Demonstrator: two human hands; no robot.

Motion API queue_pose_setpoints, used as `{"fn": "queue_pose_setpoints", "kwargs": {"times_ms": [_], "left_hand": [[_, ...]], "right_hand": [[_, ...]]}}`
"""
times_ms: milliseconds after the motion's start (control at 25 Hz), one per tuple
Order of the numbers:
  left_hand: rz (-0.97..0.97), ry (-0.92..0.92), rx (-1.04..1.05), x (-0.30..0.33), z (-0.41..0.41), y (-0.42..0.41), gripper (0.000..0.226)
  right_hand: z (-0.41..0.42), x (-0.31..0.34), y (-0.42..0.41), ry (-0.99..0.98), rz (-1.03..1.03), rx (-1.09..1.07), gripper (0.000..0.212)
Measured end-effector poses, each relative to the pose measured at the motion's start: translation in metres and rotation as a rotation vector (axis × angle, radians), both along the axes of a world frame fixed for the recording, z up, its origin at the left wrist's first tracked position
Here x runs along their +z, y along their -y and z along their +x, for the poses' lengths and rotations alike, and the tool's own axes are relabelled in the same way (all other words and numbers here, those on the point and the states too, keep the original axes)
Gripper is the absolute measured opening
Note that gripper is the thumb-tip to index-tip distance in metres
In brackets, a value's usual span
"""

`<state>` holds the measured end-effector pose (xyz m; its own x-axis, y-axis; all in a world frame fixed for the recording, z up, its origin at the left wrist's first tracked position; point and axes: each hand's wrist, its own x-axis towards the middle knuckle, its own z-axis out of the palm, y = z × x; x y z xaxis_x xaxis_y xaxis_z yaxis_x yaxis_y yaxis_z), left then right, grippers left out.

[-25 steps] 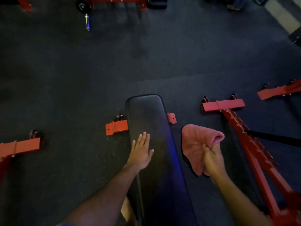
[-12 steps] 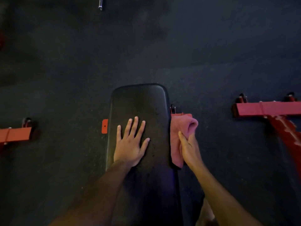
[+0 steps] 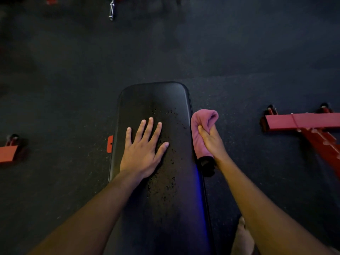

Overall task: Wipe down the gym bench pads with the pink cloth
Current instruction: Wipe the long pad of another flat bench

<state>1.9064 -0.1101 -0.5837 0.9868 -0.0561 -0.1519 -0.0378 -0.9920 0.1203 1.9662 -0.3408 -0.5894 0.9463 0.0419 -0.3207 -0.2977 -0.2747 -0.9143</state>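
A: Two hands logged. My left hand point(image 3: 142, 153): fingers spread flat, gripping nothing, palm down on the black bench pad point(image 3: 156, 100).

B: Right?

A: My right hand point(image 3: 211, 142): fist closed around the pink cloth point(image 3: 200, 124), just beside the pad's right edge. Droplets point(image 3: 165, 115) speckle the pad

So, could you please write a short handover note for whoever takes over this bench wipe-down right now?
Left hand: open, flat on the black padded gym bench pad, bracing it.
Right hand: shut on the bunched pink cloth, held just off the pad's right edge; whether it touches the edge is unclear.
Done: nothing visibly wiped. Droplets dot the pad's middle, from ahead of the left hand's fingers back past the wrist.
Left: bring the cloth onto the pad, wipe the droplets along its length, then move the left hand and wipe beneath it.
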Motion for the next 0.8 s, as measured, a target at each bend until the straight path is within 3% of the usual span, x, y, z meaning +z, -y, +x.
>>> {"fn": "queue_pose_setpoints", "kwargs": {"times_ms": [320, 520, 600, 800], "left_hand": [[-0.005, 0.073, -0.004, -0.006, 0.0, -0.001, 0.069], [0.006, 0.078, -0.016, -0.007, 0.0, -0.001, 0.068], [0.008, 0.078, -0.012, -0.009, 0.001, -0.001, 0.068], [-0.006, 0.073, -0.022, -0.01, 0.001, -0.002, 0.067]], "right_hand": [[0.153, 0.0, -0.03, 0.004, -0.012, 0.02, 0.05], [0.047, -0.012, -0.007, -0.153, 0.077, 0.006, 0.046], [0.011, -0.024, -0.009, -0.055, 0.14, -0.02, 0.047], [0.128, -0.002, -0.02, 0.113, -0.021, 0.092, 0.055]]}}
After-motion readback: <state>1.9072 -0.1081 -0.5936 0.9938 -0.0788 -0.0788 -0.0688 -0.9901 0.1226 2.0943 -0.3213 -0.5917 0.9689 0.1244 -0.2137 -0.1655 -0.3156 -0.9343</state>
